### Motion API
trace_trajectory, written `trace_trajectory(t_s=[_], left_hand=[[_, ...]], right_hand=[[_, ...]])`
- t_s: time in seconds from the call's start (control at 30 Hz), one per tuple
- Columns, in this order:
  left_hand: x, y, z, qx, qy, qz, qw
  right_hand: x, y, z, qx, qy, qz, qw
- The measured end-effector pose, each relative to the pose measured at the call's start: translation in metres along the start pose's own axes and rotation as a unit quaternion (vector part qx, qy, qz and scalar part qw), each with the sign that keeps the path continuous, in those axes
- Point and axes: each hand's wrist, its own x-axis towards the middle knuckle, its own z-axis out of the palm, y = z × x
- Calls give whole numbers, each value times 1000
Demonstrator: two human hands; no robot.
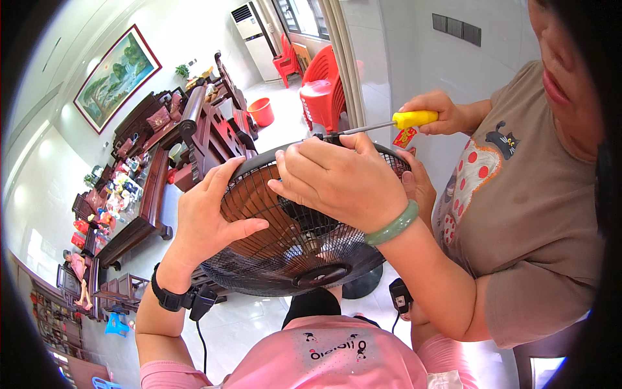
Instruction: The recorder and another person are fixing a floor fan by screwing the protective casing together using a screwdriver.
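Note:
A black electric fan [319, 277] with a wire guard is tilted in front of me. My left hand [210, 211] grips its left rim, fingers over the edge and thumb across the wires. Against the right rim is my right hand [421, 189], mostly hidden behind a co-worker's forearm. That co-worker's hand [350, 185], with a green bangle [392, 223], lies over the guard's top. Their other hand [447, 111] holds a screwdriver [414, 119] with a yellow handle; its shaft reaches the top of the rim, where fingers cover the tip.
The co-worker in a brown shirt [538, 194] stands close on my right. Stacked red plastic chairs [322, 87] and a red bucket [261, 112] are beyond the fan. Dark wooden furniture [146, 201] lines the left, where another person [79, 275] sits.

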Motion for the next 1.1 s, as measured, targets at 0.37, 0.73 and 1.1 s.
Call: trace_trajectory(t_s=[0.37, 0.73, 1.1], left_hand=[[-12, -9, -2, -19, 14, -13, 1000], [-13, -10, -3, -38, 21, -21, 999], [-14, -12, -4, -48, 23, -23, 998]], right_hand=[[15, -12, -10, -114, -39, -31, 992], [21, -11, -16, 15, -3, 37, 999], [25, -18, -14, 55, -6, 99, 994]])
